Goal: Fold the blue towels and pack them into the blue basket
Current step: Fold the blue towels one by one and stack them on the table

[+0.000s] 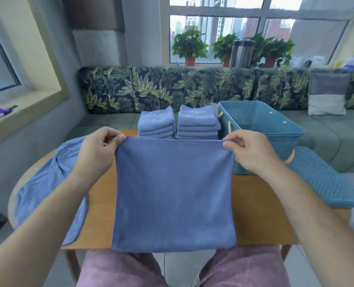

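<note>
A blue towel (174,193) hangs spread out in front of me above the wooden table (254,214). My left hand (98,151) pinches its top left corner and my right hand (250,151) pinches its top right corner. Two stacks of folded blue towels (156,124) (198,123) stand at the table's far edge. To their right stands the blue basket (261,125), open at the top; no towels are visible inside. Another unfolded blue towel (45,183) lies on the left of the table, partly under my left arm.
The basket's perforated lid (325,179) lies on the table's right side, overhanging the edge. A leaf-patterned sofa (151,88) runs behind the table, with potted plants (189,46) and a metal flask (241,52) on the windowsill. My knees are under the table's near edge.
</note>
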The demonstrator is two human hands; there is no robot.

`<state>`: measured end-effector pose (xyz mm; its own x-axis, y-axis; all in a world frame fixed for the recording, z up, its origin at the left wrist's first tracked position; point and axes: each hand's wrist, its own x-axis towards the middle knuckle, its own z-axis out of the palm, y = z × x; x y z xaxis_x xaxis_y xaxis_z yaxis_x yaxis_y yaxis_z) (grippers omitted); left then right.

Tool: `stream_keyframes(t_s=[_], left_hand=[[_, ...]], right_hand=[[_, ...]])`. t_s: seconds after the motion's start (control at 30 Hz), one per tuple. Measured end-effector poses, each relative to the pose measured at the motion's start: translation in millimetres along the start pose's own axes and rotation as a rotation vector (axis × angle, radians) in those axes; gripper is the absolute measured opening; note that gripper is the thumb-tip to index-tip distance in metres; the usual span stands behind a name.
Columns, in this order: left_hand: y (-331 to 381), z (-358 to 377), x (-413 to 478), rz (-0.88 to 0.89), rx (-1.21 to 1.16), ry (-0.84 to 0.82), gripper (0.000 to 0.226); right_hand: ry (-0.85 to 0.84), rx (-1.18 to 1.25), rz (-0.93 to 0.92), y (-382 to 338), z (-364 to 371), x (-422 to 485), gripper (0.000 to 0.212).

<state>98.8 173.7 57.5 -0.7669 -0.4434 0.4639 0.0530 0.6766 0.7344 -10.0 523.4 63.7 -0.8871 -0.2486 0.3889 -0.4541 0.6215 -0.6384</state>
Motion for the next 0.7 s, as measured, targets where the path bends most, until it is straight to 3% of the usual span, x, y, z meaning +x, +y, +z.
stream_keyframes(t_s=[0.13,0.4,0.7], left_hand=[[23,-9,58,0.052,0.126,-0.004,0.012],[55,-23,102,0.104,0.109,0.07,0.012],[-9,6,-20,-0.047,0.043,-0.089,0.016]], right_hand=[[0.059,0.01,-0.044,-27,-13,55,0.014],[0.111,-0.062,-0.183,-51,-39,89,0.015],[-0.201,0.027,-0.053,9,-5,-19,0.016]])
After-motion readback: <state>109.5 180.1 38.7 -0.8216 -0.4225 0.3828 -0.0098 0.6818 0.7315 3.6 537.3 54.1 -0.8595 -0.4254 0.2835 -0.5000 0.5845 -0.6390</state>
